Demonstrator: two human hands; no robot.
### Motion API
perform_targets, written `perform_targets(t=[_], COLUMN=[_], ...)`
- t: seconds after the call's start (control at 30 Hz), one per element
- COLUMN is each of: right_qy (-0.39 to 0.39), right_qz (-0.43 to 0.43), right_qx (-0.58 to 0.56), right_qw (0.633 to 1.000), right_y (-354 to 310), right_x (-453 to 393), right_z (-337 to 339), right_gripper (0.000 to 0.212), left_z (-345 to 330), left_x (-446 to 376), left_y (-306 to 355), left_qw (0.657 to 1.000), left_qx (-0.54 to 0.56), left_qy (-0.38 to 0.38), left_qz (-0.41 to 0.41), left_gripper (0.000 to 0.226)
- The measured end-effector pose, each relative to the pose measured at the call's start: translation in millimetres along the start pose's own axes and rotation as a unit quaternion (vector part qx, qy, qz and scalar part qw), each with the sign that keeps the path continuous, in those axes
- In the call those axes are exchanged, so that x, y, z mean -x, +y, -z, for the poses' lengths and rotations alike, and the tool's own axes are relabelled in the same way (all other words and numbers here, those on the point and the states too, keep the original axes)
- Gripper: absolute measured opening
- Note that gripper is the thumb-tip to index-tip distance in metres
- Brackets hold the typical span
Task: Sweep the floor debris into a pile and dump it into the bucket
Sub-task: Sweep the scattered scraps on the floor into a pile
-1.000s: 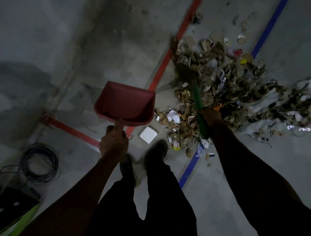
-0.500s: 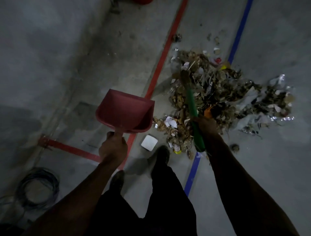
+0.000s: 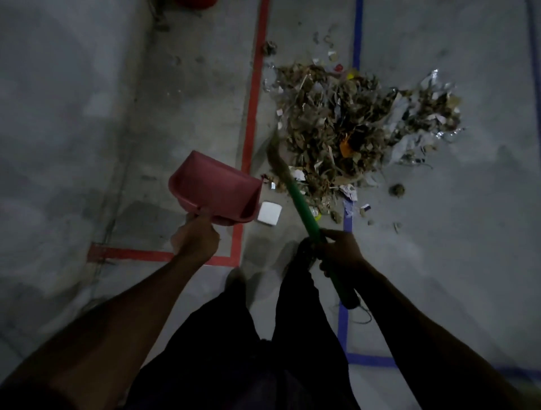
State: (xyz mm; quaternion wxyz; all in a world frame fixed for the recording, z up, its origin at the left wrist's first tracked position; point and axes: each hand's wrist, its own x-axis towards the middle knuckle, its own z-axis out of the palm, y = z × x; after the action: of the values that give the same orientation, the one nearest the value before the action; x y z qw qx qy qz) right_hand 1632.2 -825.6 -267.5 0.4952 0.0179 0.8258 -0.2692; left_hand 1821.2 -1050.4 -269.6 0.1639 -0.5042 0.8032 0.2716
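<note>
Left hand (image 3: 195,238): one, the fingers are curled around the handle of the dustpan and hold it above the floor.
Right hand (image 3: 339,253): one, it grips the green handle of the broom near the lower end.
Dustpan (image 3: 215,191): one, red, lifted and tilted, its open mouth turned to the right, towards the pile.
Broom (image 3: 304,209): one, the green handle goes up and left from the right hand; the brown bristles touch the left edge of the pile. The dark end of the handle shows below the hand.
Debris pile (image 3: 345,128): one big heap of dry leaves, paper pieces and foil, lying on the floor (image 3: 87,102) between the red line and past the blue line, ahead of the person.
Loose pieces: a few small scraps lie apart from the heap, above it and to the lower right; one round clump (image 3: 396,190) is just beside the right lower edge.
White square object (image 3: 269,213): one, flat on the floor, just beside the right corner of the dustpan.
Red lines (image 3: 254,111): two, one long and one short, meeting in a corner near the left hand.
Blue lines (image 3: 357,35): at least two, one long under the pile and one crossing at the lower right.
Red object (image 3: 196,3): one, cut by the top edge; I cannot tell what it is.
Legs (image 3: 263,336): two, in dark trousers, at the bottom middle.
</note>
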Motion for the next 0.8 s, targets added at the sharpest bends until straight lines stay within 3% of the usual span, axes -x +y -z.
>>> perform_targets(t=[0.3, 0.5, 0.63, 0.8], right_qy=[-0.088, -0.109, -0.115, -0.107], right_qz=[0.018, 0.013, -0.046, -0.048], right_qx=[0.157, 0.231, 0.174, 0.159], right_qw=[0.983, 0.967, 0.977, 0.980], right_y=[79, 116, 123, 110], right_x=[41, 11, -33, -91], right_z=[-15, 24, 75, 121], right_gripper=[0.054, 0.044, 0.040, 0.048], left_z=[-40, -86, -111, -127], left_x=[47, 64, 74, 90], left_y=[-10, 29, 55, 85], left_qw=[1.000, 0.996, 0.991, 0.989], left_qx=[-0.024, -0.033, -0.016, -0.012], left_qy=[-0.018, -0.012, -0.006, -0.015], left_qz=[0.009, 0.087, 0.132, 0.146], left_gripper=[0.047, 0.035, 0.040, 0.051])
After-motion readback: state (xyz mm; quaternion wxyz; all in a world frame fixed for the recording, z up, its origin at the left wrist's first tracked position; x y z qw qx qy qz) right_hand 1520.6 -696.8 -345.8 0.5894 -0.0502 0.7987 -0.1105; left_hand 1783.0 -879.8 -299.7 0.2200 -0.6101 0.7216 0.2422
